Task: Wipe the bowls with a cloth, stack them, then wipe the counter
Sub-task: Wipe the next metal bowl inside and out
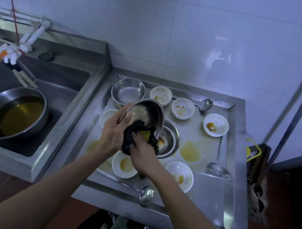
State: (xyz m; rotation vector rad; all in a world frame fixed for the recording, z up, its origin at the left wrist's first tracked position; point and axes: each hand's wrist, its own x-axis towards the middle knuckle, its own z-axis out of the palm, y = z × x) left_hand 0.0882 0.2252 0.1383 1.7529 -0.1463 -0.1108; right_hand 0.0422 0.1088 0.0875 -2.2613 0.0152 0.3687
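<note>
Steel bowl [146,111] tilted in left hand [112,134] — right hand [143,157] presses dark cloth [135,133] inside.

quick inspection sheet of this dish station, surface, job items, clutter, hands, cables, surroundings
surface: steel counter has yellow-brown spills near its middle and front left.
job's things: tilted steel bowl held up, dark cloth pressed inside; second steel bowl at the back; white bowls stained with sauce, none stacked yet.
clutter: ladles at the front and back edges; steel basin of yellowish liquid in the sink.
hands: left hand grips the bowl's rim; right hand grips the cloth.
cables: red cord hangs above the tap.
surroundings: tiled wall; long handles lean right.
</note>
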